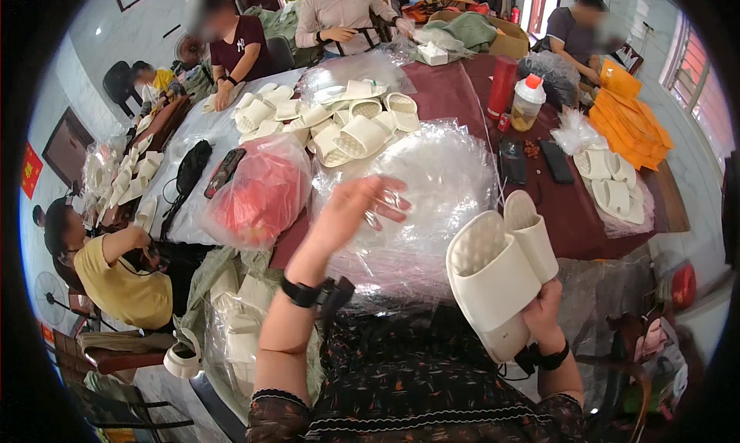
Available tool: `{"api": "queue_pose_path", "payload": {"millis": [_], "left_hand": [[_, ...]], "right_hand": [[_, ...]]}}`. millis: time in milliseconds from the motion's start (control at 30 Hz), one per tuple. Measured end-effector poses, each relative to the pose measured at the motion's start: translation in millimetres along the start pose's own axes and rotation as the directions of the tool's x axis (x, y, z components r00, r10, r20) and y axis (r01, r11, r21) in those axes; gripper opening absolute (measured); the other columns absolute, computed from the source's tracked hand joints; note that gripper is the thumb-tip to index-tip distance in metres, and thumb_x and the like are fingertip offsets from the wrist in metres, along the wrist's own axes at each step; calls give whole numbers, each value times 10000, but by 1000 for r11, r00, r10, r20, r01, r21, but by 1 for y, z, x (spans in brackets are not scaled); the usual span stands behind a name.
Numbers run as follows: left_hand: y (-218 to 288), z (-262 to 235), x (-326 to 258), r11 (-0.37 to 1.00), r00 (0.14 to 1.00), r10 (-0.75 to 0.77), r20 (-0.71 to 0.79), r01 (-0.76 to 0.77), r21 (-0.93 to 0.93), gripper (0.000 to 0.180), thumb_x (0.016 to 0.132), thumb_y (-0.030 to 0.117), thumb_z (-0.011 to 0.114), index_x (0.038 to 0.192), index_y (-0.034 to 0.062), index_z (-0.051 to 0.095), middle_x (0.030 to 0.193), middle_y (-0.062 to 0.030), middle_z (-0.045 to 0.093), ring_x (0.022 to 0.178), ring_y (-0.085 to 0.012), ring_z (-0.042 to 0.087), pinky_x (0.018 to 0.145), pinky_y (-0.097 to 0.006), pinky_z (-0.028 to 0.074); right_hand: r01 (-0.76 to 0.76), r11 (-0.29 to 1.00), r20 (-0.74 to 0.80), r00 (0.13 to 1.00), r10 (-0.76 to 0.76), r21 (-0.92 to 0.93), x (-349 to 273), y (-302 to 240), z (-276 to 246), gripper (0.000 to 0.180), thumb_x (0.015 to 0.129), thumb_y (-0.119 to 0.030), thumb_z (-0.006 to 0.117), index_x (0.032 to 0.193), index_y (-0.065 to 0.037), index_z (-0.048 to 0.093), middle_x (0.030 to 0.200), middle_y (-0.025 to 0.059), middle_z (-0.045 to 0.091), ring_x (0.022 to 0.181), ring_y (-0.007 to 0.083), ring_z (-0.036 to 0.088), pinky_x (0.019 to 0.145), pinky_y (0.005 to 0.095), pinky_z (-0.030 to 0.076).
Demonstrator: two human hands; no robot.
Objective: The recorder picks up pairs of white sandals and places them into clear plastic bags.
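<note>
My right hand is closed round a pair of cream slide slippers, held up on the right, soles down and heels toward me. The larger slipper is in front and the other sits partly behind it; bumpy insoles show inside both. My left hand is raised with its fingers apart, nothing in it. Below and beyond it lies a thick stack of clear plastic bags, glossy and wrinkled. A pile of loose cream slippers lies just past the stack.
A red plastic bag sits left of the stack. Right are two dark phones, a lidded bottle, bagged slippers and orange packages. More slippers stand in a sack by my left side. Several people work around.
</note>
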State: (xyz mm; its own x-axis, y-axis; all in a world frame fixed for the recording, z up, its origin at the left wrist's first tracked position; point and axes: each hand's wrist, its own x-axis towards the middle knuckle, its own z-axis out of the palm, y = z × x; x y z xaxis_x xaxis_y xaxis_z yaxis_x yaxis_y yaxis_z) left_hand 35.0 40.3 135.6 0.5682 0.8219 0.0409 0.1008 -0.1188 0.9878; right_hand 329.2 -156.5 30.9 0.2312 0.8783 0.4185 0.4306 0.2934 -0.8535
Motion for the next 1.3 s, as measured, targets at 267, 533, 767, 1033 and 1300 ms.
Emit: {"api": "queue_pose_path", "payload": {"millis": [267, 533, 767, 1033, 1300], "left_hand": [[16, -79, 16, 402, 984, -68, 165, 179, -898, 367, 1040, 274, 459, 1243, -27, 518, 1145, -169, 633, 872, -220, 684, 600, -245, 555], [-37, -10, 50, 318, 795, 44, 606, 564, -762, 477, 1049, 338, 426, 1412, 31, 390, 1385, -270, 465, 774, -217, 675, 676, -261, 592], [-63, 108, 25, 25, 575, -30, 818, 818, -574, 517, 1027, 446, 435, 1407, 96, 444, 1447, -258, 402, 761, -207, 673, 619, -259, 591], [-64, 6, 86, 227, 777, 30, 628, 607, -762, 539, 1045, 414, 393, 1439, 47, 412, 1510, -274, 329, 816, -199, 685, 544, -212, 579], [-133, -134, 138, 884, 940, -298, 165, 337, -323, 548, 1012, 478, 473, 1341, 46, 544, 1249, -165, 630, 983, -216, 658, 763, -305, 562]], "right_hand": [[67, 960, -210, 978, -9, 271, 10, -13, -3, 421, 925, -252, 639, 1219, 38, 556, 1100, 99, 670, 999, 188, 647, 860, 336, 518], [222, 958, -190, 964, -187, 182, 40, -4, 13, 445, 942, -241, 627, 1277, 30, 514, 1163, 116, 637, 991, 199, 648, 830, 338, 539], [8, 998, -285, 958, -26, -65, 25, 18, -1, 348, 903, -215, 664, 1132, 43, 617, 1045, 99, 692, 911, 180, 671, 770, 317, 533], [199, 980, -385, 905, -179, 12, 56, -18, 7, 227, 915, -143, 603, 1039, 40, 659, 986, 93, 711, 934, 172, 659, 806, 332, 520], [113, 853, 103, 992, -69, -510, 110, 26, 118, 319, 904, -230, 611, 781, 64, 622, 781, 259, 624, 690, 424, 612, 621, 480, 478]]}}
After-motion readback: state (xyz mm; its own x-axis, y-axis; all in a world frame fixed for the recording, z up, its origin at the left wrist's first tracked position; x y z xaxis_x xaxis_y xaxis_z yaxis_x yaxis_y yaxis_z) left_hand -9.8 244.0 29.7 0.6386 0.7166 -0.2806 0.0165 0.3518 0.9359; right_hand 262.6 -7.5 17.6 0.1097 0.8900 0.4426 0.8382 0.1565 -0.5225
